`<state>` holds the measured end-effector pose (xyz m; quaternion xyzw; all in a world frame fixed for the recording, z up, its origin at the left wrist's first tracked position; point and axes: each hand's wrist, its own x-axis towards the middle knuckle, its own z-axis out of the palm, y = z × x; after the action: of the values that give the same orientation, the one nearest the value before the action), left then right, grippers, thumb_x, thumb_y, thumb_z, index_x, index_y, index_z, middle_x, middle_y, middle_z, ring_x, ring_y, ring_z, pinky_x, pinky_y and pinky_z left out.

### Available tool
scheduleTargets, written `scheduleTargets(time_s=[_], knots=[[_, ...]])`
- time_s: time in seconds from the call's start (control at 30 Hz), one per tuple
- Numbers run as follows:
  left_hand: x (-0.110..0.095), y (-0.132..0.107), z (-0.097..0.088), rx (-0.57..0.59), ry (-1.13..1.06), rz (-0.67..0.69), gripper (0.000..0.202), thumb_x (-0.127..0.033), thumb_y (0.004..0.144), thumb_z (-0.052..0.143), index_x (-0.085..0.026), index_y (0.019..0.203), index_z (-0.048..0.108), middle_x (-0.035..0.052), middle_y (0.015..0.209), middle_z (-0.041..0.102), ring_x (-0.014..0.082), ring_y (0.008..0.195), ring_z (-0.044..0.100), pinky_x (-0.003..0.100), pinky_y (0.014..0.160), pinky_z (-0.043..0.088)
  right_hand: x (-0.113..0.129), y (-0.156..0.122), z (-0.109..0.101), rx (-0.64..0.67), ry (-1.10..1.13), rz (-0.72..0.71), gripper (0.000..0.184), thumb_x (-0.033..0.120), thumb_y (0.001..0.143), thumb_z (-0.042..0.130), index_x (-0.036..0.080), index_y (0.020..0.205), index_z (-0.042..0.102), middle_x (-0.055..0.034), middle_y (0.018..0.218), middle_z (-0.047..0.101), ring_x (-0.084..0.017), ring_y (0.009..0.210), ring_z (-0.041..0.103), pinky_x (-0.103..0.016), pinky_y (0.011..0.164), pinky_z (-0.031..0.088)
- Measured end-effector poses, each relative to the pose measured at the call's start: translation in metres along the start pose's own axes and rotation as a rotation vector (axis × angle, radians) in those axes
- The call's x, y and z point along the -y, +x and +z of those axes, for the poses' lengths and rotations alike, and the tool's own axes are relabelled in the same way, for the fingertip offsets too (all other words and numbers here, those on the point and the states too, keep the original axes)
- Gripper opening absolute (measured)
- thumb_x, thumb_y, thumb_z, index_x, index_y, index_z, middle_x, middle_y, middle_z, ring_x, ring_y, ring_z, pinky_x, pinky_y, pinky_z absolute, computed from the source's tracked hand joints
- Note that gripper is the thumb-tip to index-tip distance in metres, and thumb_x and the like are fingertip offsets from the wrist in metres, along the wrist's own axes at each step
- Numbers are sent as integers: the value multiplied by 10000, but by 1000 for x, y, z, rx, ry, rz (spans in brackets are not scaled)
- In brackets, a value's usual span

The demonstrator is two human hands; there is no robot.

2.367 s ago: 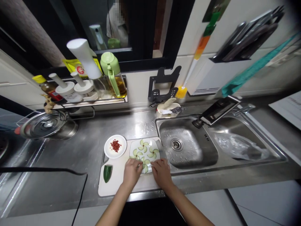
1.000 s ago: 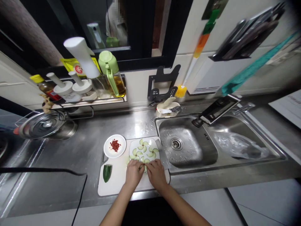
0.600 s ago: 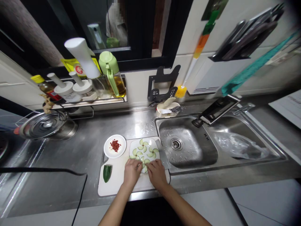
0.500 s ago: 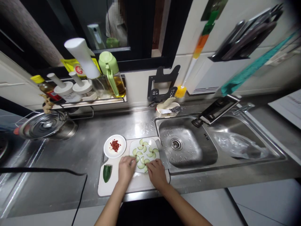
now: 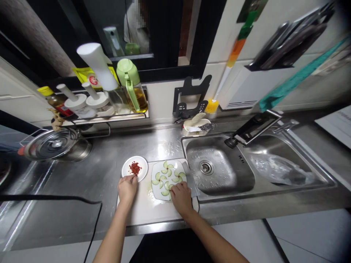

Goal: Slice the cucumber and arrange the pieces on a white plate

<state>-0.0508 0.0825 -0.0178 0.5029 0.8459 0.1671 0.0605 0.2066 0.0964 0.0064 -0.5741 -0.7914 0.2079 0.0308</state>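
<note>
A white square plate (image 5: 181, 170) with several pale green cucumber slices (image 5: 165, 178) lies on a white cutting board (image 5: 153, 212). My right hand (image 5: 180, 197) rests at the plate's near edge, fingers curled against the slices. Left of the plate stands a small round white dish (image 5: 125, 170) holding chopped red chili (image 5: 135, 168). My left hand (image 5: 127, 189) reaches to the near rim of that dish, fingertips pinched at the rim. The green pepper piece on the board is hidden under my left forearm.
A steel sink (image 5: 219, 171) lies right of the board, with a clear plastic bag (image 5: 279, 170) in its second basin. A pot lid (image 5: 52, 144) sits at the far left, a rack of oil and sauce bottles (image 5: 109, 95) behind. A black cable (image 5: 94, 223) hangs at the counter's front left.
My left hand has left the cucumber plate and moved left to the chili dish. My right hand stayed at the plate's near edge.
</note>
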Motion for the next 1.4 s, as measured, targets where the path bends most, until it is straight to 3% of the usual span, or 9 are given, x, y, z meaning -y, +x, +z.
scheduleTargets(time_s=[0.47,0.63,0.83,1.0,1.17,1.4], knots=[[-1,-12,0,-4,-168,-68,283,-340,782,471,-210,865,708,63,862,708,228,872,614,348,868,425,-1,-1,-4,-3,47,26,196,252,888,480,229,789,648,-27,913,650,-222,1040,450,-334,772,304],[-2,-6,-4,-19,-155,-84,246,-336,772,481,-196,780,684,70,848,690,219,825,599,342,836,430,-6,-4,-4,-9,74,31,194,259,890,480,228,798,648,-28,911,652,-226,1035,449,-329,759,303],[-10,-2,-11,-26,-204,-151,314,-360,753,531,-178,988,632,74,906,665,210,839,599,333,806,446,-8,-6,-3,-17,112,31,155,246,871,510,227,786,639,-16,899,645,-219,1033,445,-327,772,295],[-37,-32,-2,65,-357,53,234,-316,795,494,-186,903,656,58,838,671,198,769,602,334,746,476,-10,-3,2,-55,166,14,139,229,859,525,223,770,631,-12,883,638,-219,1026,439,-322,768,288],[-66,-63,17,101,-403,303,171,-227,815,509,-194,870,667,54,810,667,194,788,597,338,735,482,-13,0,8,-131,149,-114,119,222,854,538,226,781,632,-17,882,629,-224,1033,432,-323,769,285],[-79,-79,32,130,-402,451,135,-210,816,550,-203,868,674,46,756,636,183,772,569,320,705,462,-13,3,12,-166,63,-226,86,212,842,558,228,794,627,-18,854,617,-222,1026,433,-326,782,285]])
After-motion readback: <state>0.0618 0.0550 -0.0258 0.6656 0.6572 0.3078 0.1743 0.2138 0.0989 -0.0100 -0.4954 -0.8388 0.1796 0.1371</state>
